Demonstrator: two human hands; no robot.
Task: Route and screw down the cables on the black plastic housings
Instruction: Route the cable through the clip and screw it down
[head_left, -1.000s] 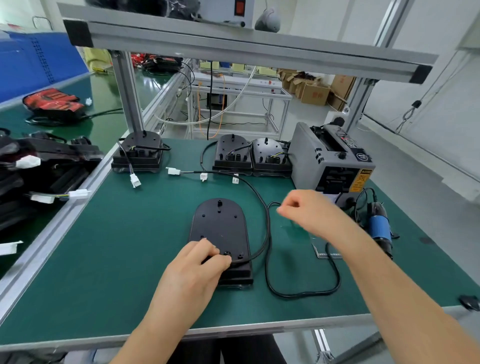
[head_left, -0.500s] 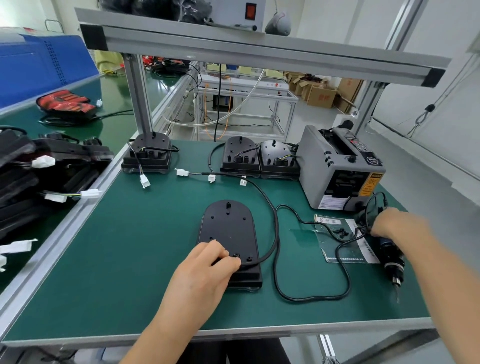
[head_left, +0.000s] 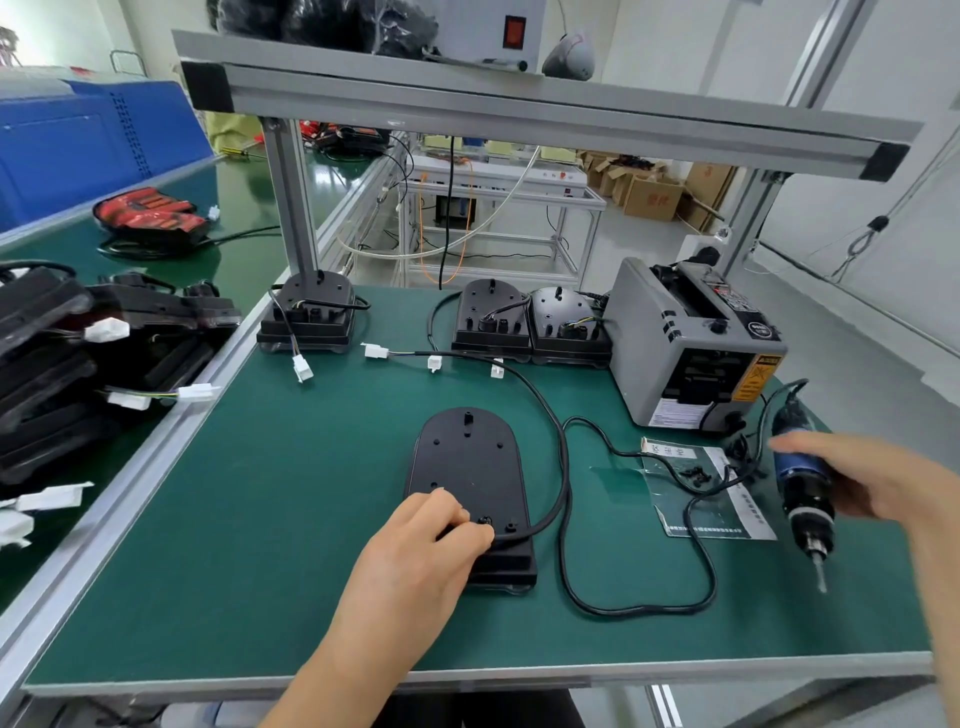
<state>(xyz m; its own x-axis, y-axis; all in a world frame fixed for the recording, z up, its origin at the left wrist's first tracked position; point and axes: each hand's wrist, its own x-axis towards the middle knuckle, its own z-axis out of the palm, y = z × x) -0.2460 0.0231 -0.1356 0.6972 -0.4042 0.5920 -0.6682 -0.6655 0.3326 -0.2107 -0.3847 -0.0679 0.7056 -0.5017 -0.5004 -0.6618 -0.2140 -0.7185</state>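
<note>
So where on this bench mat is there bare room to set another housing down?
Widest bare patch: green mat between the left aluminium rail and the housing, in front of the white connectors. A narrower strip runs along the front edge under the cable loop. Crowded on the right: cable, screw bag, screwdriver, tape dispenser.

**Soft Overhead Light, Bowed Edges**

Bright, diffuse light from above falls evenly on the green desk, leaving only faint, short shadows. The far upper-left corner washes out white. Motion blur smears the right hand. The wide lens bows the aluminium beam and stretches the corners.
</note>
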